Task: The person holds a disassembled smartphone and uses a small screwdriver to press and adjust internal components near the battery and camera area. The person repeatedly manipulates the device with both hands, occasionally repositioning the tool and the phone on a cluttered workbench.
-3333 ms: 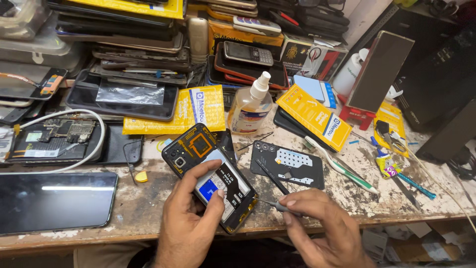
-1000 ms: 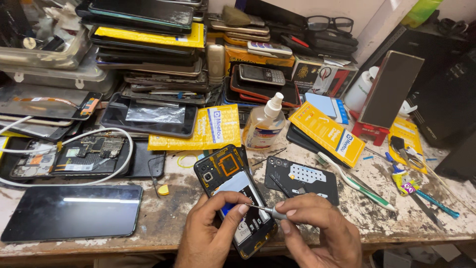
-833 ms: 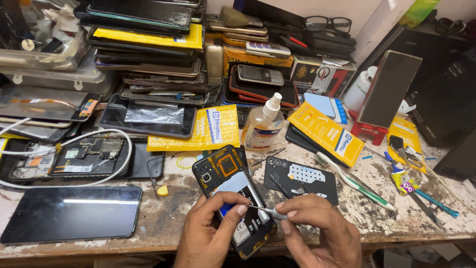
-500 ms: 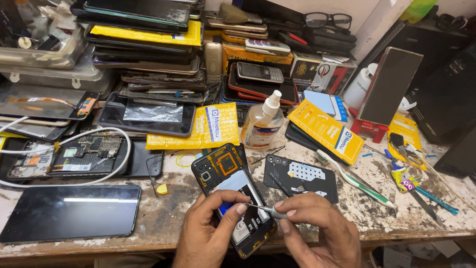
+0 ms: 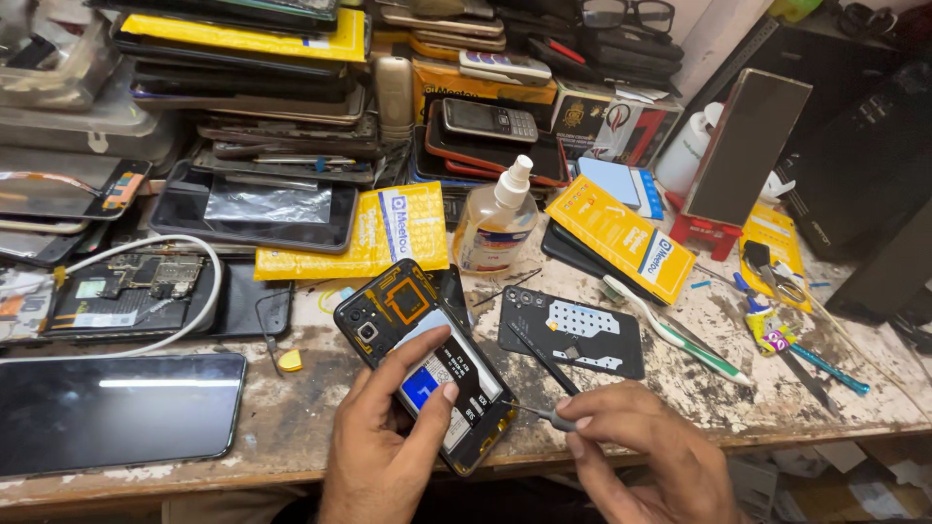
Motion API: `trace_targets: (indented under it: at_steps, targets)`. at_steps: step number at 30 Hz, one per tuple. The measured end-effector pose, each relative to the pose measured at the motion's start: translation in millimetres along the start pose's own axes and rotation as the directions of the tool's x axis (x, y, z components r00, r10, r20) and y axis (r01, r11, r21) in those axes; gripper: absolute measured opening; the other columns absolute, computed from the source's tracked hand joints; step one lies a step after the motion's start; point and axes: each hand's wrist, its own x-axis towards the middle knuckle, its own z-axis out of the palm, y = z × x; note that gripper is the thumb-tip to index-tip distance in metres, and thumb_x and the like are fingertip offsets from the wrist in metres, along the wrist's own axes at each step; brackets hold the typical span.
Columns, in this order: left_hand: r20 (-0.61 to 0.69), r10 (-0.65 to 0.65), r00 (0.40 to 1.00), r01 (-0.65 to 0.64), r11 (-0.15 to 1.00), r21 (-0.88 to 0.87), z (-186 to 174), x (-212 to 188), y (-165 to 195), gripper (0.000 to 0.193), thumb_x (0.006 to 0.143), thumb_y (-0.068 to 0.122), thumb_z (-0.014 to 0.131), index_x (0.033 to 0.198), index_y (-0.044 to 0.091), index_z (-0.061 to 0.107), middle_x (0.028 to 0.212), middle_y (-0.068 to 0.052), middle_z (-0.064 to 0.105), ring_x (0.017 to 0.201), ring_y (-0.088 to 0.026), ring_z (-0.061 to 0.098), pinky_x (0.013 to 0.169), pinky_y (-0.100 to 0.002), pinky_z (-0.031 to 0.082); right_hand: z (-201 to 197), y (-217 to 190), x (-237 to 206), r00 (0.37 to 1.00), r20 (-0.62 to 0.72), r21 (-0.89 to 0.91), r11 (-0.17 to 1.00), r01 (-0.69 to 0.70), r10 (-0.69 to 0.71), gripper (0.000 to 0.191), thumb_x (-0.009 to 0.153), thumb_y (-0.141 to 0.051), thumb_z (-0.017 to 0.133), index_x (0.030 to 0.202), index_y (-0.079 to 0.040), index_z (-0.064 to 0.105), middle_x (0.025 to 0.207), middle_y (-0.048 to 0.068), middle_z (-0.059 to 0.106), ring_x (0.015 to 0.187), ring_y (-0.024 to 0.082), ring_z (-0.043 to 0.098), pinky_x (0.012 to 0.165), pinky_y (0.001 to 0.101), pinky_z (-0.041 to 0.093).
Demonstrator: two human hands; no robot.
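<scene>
Left hand (image 5: pixel 388 437) clamped round opened phone (image 5: pixel 427 359), back cover off, battery exposed, held tilted over workbench (image 5: pixel 291 427) front edge. Right hand (image 5: pixel 641 446) pinches thin tool (image 5: pixel 539 414), tip at phone's lower edge. Hands close, not touching. Spray bottle (image 5: pixel 495 218) upright behind, pale liquid inside. Removed back cover (image 5: pixel 573 332) flat just beside phone.

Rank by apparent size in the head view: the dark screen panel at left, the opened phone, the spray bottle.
1. Dark screen panel, largest, though near the camera.
2. Opened phone.
3. Spray bottle, smallest, though farther away.
</scene>
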Motion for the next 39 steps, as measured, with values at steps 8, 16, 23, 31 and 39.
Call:
trace_targets:
  at_steps: [8, 16, 23, 31, 39]
  targets:
    - [-0.009, 0.043, 0.999, -0.042, 0.999, 0.034, 0, -1, -2, 0.049, 0.085, 0.008, 0.070, 0.134, 0.012, 0.068, 0.110, -0.010, 0.070, 0.101, -0.014, 0.072, 0.085, -0.029, 0.059, -5, 9, 0, 0.988, 0.156, 0.004, 1.000, 0.022, -0.022, 0.029, 0.084, 0.005, 0.076, 0.106, -0.004, 0.058, 0.107, 0.017, 0.075, 0.100, 0.023, 0.079, 0.085, 0.0348, 0.063]
    - [0.003, 0.019, 1.000, -0.019, 0.995, 0.101, 2, -1, 1, 0.051, 0.084, 0.008, 0.070, 0.135, 0.015, 0.069, 0.108, -0.010, 0.071, 0.101, -0.014, 0.075, 0.086, -0.030, 0.061, -15, -1, 22, 0.935, 0.343, 0.010, 0.996, 0.089, -0.087, 0.032, 0.083, 0.002, 0.077, 0.109, -0.004, 0.059, 0.114, 0.013, 0.071, 0.110, 0.026, 0.075, 0.094, 0.0385, 0.062]
    - [0.010, 0.001, 1.000, -0.003, 0.991, 0.131, 2, -1, 7, 0.052, 0.085, 0.008, 0.070, 0.136, 0.017, 0.069, 0.106, -0.010, 0.071, 0.100, -0.015, 0.076, 0.086, -0.030, 0.061, -30, -10, 49, 0.809, 0.584, -0.064, 0.988, 0.137, -0.074, 0.039, 0.079, -0.006, 0.075, 0.116, -0.004, 0.061, 0.117, 0.011, 0.069, 0.109, 0.028, 0.070, 0.090, 0.0367, 0.058]
    - [-0.013, -0.008, 1.000, 0.008, 0.998, 0.059, 3, 0, 4, 0.052, 0.084, 0.007, 0.071, 0.135, 0.015, 0.069, 0.110, -0.011, 0.073, 0.100, -0.015, 0.076, 0.084, -0.030, 0.061, -27, -18, 49, 0.850, 0.516, -0.257, 0.966, 0.039, 0.103, 0.024, 0.096, -0.013, 0.074, 0.116, -0.007, 0.063, 0.106, 0.007, 0.072, 0.100, 0.022, 0.073, 0.084, 0.0352, 0.058]
    - [0.021, 0.048, 0.999, -0.049, 0.998, 0.030, 1, 0, -8, 0.049, 0.085, 0.005, 0.071, 0.133, 0.009, 0.068, 0.118, -0.012, 0.072, 0.106, -0.015, 0.072, 0.087, -0.030, 0.059, -22, -24, 41, 0.899, 0.432, -0.222, 0.975, 0.032, 0.069, 0.035, 0.091, -0.008, 0.071, 0.125, -0.003, 0.063, 0.100, 0.009, 0.069, 0.093, 0.026, 0.072, 0.080, 0.0381, 0.057]
